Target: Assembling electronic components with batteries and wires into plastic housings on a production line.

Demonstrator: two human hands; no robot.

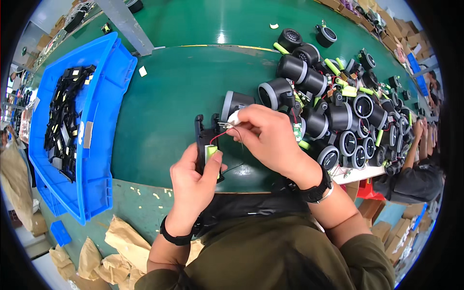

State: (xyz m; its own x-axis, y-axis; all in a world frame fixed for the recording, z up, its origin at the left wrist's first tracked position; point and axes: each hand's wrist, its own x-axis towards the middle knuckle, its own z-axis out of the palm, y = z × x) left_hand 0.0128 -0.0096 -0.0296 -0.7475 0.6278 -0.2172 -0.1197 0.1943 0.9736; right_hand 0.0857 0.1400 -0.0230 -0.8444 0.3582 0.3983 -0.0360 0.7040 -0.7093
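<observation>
My left hand (pixel 192 181) is closed around a long black plastic housing (pixel 199 140) with two prongs at its far end. A yellow-green battery cell (pixel 210 152) lies in the housing, with my left thumb against it. From the cell a thin red wire (pixel 220 135) curves up to my right hand (pixel 263 133), whose thumb and forefinger are pinched on the wire ends. Something white (pixel 234 118) shows at that forefinger; I cannot tell what it is. Just beyond the fingertips is a black cylinder with a grey rim (pixel 236 102), partly covered by my hand.
A blue bin (pixel 99 121) with many black plastic parts stands at the left. A heap of black cylindrical units (pixel 316 118), with loose green cells and wires, covers the right of the green table (pixel 159 96). A metal post (pixel 126 26) rises at the far left. Another person's arm (pixel 411 150) shows at far right.
</observation>
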